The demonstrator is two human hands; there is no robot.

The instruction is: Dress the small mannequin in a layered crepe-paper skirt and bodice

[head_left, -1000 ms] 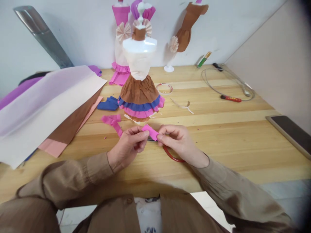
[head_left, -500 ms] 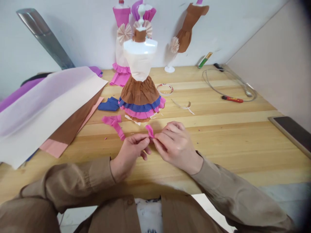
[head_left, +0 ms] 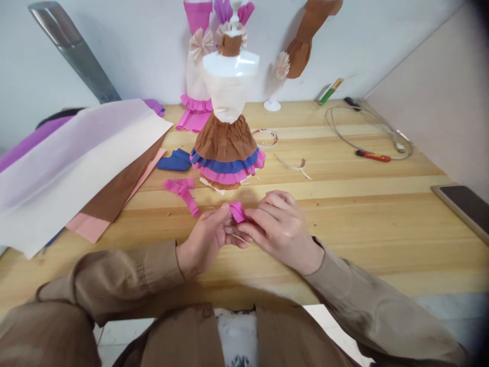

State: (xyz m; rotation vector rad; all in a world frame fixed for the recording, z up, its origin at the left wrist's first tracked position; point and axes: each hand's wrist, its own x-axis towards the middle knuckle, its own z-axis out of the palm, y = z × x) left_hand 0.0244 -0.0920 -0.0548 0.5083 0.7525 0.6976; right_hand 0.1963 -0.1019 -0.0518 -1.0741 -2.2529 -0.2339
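Note:
A small folded piece of pink crepe paper [head_left: 237, 212] is between my two hands, above the near part of the table. My right hand [head_left: 283, 228] pinches its right side between thumb and forefinger. On the other side, my left hand [head_left: 209, 235] grips the left edge with its thumb on top, its other fingers curled below. Just beyond stands a small white dress form [head_left: 229, 94] in a cream bodice and a ruffled skirt [head_left: 226, 140] of brown, blue and pink tiers. Pink paper strips [head_left: 183, 193] lie left of the skirt, near a folded blue piece [head_left: 174, 160].
Large paper sheets [head_left: 95, 153] cover the left side. Behind are more dressed forms, one with a brown dress [head_left: 300, 53]. Farther right lie a ring-shaped roll [head_left: 265, 137], a paper scrap [head_left: 294, 166], a cable [head_left: 336, 130], a red-handled tool [head_left: 372, 155], a green tube [head_left: 330, 92] and a phone [head_left: 464, 204].
The pink piece has turned and shows a broader, flatter face. My left thumb has shifted up, and the left fingers now reach farther under the paper. The whole view has moved slightly.

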